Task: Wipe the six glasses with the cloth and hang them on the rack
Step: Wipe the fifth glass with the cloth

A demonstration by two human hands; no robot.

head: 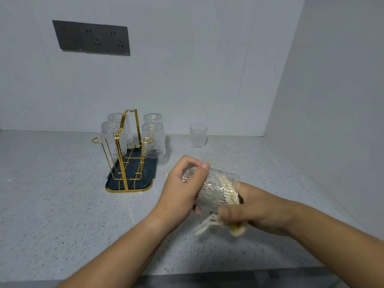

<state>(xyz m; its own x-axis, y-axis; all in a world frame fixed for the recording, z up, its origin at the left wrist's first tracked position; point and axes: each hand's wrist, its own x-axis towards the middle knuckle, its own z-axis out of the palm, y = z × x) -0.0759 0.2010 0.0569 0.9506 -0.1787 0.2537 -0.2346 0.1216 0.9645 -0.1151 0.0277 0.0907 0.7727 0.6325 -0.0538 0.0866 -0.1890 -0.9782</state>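
My left hand [182, 190] grips a patterned clear glass [214, 190] lying on its side above the counter, mouth toward the right. My right hand [255, 206] holds a pale yellow-and-white cloth [209, 224], part of it pushed inside the glass and a tail hanging below. The gold wire rack [124, 154] on a dark tray [113, 181] stands to the left. Several glasses hang upside down on it, two on the left side [112, 138] and two on the right side [153, 140]. One more glass [198, 136] stands upright on the counter behind my hands.
The speckled grey countertop [62, 204] ends at a front edge near the bottom. White walls close the back and the right side. A dark socket panel [91, 38] is mounted on the back wall above the rack.
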